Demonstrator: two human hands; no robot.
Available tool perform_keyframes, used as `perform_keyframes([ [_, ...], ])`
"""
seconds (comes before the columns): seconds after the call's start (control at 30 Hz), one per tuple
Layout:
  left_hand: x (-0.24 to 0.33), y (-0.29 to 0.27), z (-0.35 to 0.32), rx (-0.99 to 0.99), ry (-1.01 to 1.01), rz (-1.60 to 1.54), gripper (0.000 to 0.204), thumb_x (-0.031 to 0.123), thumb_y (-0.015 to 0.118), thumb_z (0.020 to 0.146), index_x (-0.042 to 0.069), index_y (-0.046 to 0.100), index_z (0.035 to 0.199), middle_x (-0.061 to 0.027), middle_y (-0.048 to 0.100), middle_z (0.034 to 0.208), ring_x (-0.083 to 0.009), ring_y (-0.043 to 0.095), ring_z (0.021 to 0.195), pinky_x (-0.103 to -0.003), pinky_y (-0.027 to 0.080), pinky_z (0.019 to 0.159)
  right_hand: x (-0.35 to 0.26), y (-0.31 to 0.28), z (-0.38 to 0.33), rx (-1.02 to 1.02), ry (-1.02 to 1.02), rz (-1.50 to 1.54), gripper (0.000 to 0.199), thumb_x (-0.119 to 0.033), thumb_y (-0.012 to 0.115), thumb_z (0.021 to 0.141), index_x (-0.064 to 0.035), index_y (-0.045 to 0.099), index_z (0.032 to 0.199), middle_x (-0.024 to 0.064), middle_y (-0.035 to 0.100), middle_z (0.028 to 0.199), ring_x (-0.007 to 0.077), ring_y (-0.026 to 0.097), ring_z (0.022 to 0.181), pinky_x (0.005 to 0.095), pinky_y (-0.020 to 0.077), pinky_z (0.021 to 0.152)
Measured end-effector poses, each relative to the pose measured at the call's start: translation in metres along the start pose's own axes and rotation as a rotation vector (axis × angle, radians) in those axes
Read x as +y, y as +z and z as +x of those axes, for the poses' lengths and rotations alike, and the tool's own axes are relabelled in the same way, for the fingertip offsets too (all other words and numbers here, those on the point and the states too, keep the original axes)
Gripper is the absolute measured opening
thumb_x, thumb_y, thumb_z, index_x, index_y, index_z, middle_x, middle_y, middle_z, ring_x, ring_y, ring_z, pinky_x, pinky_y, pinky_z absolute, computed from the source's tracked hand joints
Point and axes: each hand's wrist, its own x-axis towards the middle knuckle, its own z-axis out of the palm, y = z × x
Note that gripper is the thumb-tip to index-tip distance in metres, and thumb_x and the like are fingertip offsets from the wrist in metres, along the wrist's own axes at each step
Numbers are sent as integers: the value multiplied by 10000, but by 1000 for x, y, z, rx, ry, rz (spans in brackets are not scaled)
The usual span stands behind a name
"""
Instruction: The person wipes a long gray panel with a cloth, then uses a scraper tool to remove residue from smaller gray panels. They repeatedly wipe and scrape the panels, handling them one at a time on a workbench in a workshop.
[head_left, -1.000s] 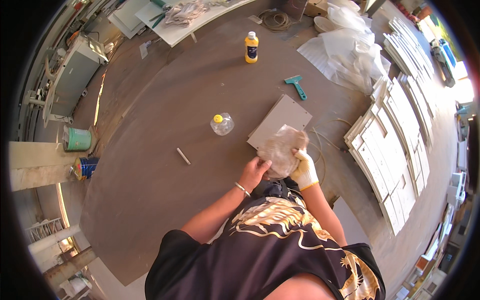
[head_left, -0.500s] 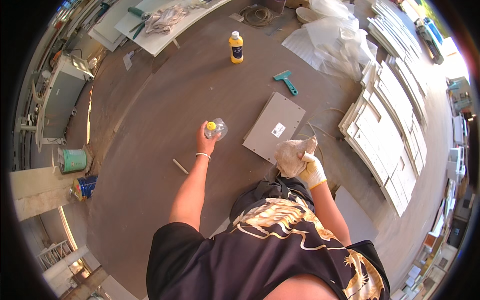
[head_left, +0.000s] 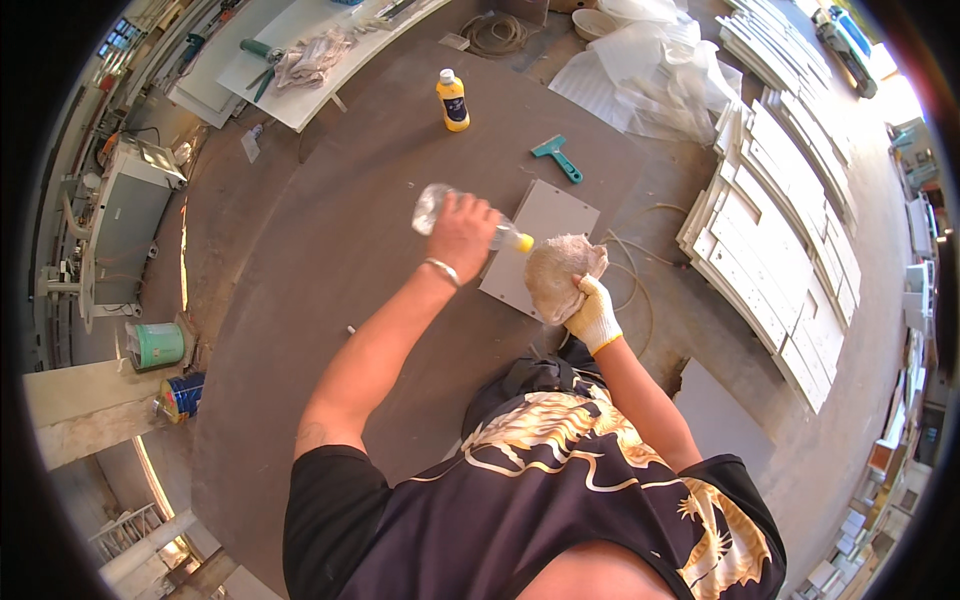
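My left hand [head_left: 462, 233] grips a clear plastic bottle with a yellow cap [head_left: 435, 208], tipped on its side with the cap pointing at a crumpled beige rag [head_left: 555, 275]. My right hand [head_left: 592, 314], in a white glove, holds that rag bunched up just beside the cap. Both hover over a grey square panel [head_left: 545, 225] lying flat on the brown floor mat [head_left: 300, 300].
A yellow glue bottle [head_left: 452, 100] stands further away, with a teal scraper [head_left: 557, 157] to its right. Stacked white panels [head_left: 780, 220] line the right side. Clear plastic sheeting [head_left: 650, 70] lies at the top. A green bucket [head_left: 155, 345] sits at the left.
My left hand reached out to the clear bottle on the mat, picked it up and tipped it toward the rag. My right hand kept hold of the rag over the panel.
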Motion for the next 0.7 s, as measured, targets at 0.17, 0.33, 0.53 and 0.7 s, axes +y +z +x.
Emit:
perform_keyframes([
  [0.17, 28, -44, 41, 48, 186, 280, 162, 174, 639, 948, 110, 756, 1040, -82, 729, 1016, -292, 656, 1155, -526, 401, 1170, -1, 14, -3, -111, 35, -7, 544, -237, 649, 1030, -39, 501, 1515, 206, 604, 1512, 427, 577, 1389, 617, 434, 1199],
  [0.33, 36, -61, 35, 60, 172, 119, 134, 156, 688, 899, 118, 744, 1014, -46, 730, 1005, -237, 665, 1103, -527, 411, 1156, -12, 28, -13, -184, -38, 23, 668, -253, 695, 1017, -38, 441, 1596, 198, 562, 1577, 413, 540, 1441, 595, 389, 1246],
  [0.53, 11, -39, 2, 82, -93, -18, 120, 127, 703, 877, 91, 726, 989, -57, 736, 1036, -251, 668, 1098, -540, 423, 1139, -11, 47, -15, -228, 26, 29, 663, -266, 695, 1018, -27, 449, 1585, 201, 575, 1565, 414, 533, 1451, 574, 380, 1257],
  [0.7, 2, 20, -53, 237, -246, -99, 286, 136, 784, 819, 107, 717, 1095, -82, 716, 1142, -302, 646, 1150, -559, 420, 1129, 8, 67, -5, -327, 245, 235, 691, -324, 675, 1036, -52, 424, 1620, 209, 523, 1621, 439, 496, 1488, 613, 353, 1267],
])
